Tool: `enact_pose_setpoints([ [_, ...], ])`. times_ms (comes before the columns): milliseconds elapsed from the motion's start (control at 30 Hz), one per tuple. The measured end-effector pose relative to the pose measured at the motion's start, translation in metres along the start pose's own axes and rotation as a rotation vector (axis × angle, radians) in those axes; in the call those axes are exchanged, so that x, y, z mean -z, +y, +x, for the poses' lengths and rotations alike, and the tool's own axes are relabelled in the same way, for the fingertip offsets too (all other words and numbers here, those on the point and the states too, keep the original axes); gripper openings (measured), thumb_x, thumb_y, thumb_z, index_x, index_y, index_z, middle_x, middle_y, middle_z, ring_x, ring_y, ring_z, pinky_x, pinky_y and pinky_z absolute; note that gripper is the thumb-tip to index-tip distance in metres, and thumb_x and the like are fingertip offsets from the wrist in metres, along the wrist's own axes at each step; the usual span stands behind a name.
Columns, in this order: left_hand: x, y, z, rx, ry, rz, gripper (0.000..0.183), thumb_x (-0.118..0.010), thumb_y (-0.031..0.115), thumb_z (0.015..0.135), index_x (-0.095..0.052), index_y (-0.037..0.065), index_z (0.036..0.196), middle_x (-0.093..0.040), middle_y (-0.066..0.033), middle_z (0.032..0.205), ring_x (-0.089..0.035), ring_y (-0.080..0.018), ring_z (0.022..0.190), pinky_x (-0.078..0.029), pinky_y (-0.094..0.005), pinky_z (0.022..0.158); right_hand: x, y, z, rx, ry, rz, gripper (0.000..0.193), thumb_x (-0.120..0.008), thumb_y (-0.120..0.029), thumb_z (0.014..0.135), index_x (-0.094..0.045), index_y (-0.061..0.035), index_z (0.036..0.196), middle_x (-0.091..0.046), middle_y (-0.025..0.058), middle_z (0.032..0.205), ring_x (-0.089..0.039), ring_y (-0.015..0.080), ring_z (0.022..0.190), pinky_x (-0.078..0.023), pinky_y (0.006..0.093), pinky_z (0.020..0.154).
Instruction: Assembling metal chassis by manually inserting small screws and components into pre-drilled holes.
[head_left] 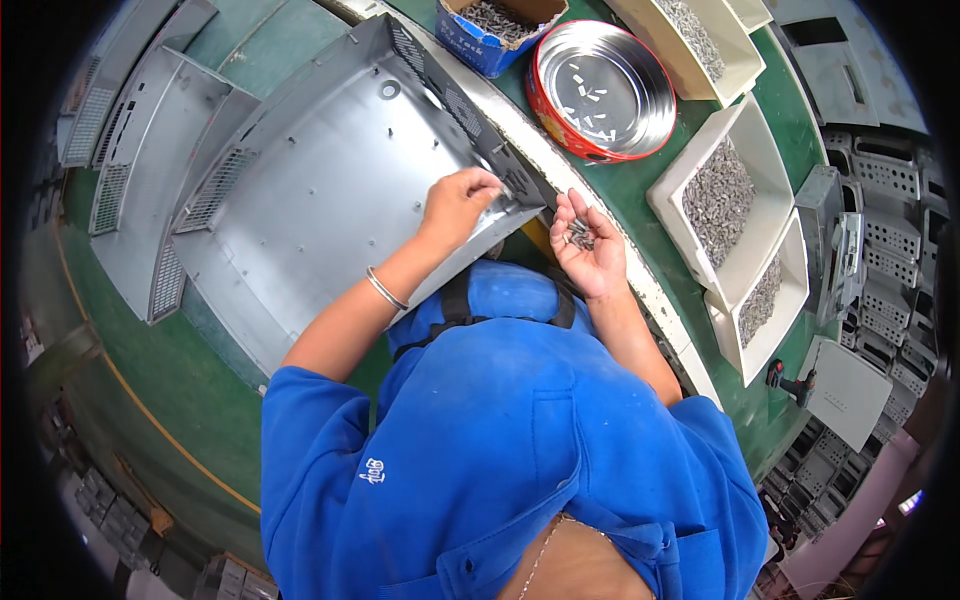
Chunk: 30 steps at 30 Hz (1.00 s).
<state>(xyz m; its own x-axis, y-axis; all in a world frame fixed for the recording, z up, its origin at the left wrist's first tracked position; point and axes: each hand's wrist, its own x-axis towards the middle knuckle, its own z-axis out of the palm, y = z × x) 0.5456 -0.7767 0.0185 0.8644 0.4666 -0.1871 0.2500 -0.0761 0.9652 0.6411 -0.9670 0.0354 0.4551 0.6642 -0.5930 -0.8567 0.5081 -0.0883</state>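
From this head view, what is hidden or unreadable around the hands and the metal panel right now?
- Left hand: fingertips curl onto the metal panel; whatever they pinch is hidden.
- Right hand: small fasteners in the palm, too small to tell kind or count.
- Panel's near edge: covered by the forearm and blue shirt.
- Cardboard box: cut off by the top edge.

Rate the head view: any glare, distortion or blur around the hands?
Head view: strong fisheye, black corners, bench edge bows; bright glare on the round tin and sheet-metal panel; left hand and right hand sharp, small screws in the palm barely resolved.
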Motion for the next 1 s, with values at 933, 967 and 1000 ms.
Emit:
enact_pose_setpoints([
  [933,0.014,0.011,-0.013,0.059,-0.392,-0.080,0.009,-0.053,0.006,0.079,-0.056,-0.002,0.082,-0.055,-0.0013,0.075,-0.049,-0.0071,0.071,-0.042,-0.0228,0.066,-0.006,0.003,0.015,-0.037,0.064,-0.040,0.031,-0.043,-0.015,0.087,-0.047,0.0013,0.113,-0.058,0.0151,0.098,-0.058,0.0222,0.078,-0.049,0.0343,0.070],
  [967,0.014,0.012,-0.013,0.049,-0.383,-0.067,0.009,-0.053,0.006,0.079,-0.056,-0.002,0.082,-0.055,-0.0020,0.075,-0.049,-0.0076,0.071,-0.042,-0.0231,0.067,-0.006,0.003,0.015,-0.036,0.064,-0.039,0.031,-0.043,-0.015,0.087,-0.047,0.0013,0.113,-0.058,0.0152,0.098,-0.058,0.0222,0.078,-0.049,0.0342,0.070],
  [1000,0.013,0.013,-0.013,0.038,-0.374,-0.054,0.009,-0.053,0.005,0.079,-0.056,-0.002,0.082,-0.055,-0.0027,0.076,-0.050,-0.0081,0.071,-0.042,-0.0234,0.067,-0.006,0.003,0.016,-0.036,0.062,-0.037,0.031,-0.043,-0.015,0.087,-0.047,0.0013,0.113,-0.058,0.0151,0.098,-0.058,0.0222,0.078,-0.049,0.0342,0.070],
])
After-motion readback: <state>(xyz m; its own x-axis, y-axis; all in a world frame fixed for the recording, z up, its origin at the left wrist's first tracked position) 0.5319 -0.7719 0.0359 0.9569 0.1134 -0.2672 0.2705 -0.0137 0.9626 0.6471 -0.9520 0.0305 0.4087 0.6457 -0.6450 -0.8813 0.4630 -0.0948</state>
